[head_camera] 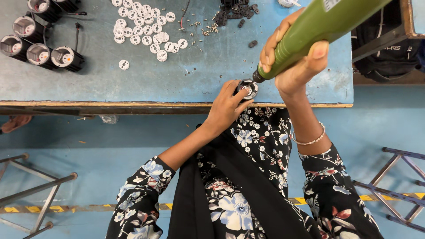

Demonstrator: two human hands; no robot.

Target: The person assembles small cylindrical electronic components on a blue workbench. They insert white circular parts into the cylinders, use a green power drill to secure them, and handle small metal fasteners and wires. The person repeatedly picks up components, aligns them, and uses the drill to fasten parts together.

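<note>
Left hand point(225, 106) grip steadies round part point(248, 88) under green screwdriver point(318, 26).

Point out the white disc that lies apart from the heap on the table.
It is the lone white disc at the lower left of the heap of white discs, on bare blue table, just right of the black cylinders.

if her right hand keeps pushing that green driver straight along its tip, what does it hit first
The right hand drives the green driver down-left; its tip already seems to meet the small round part under the left hand.
</note>
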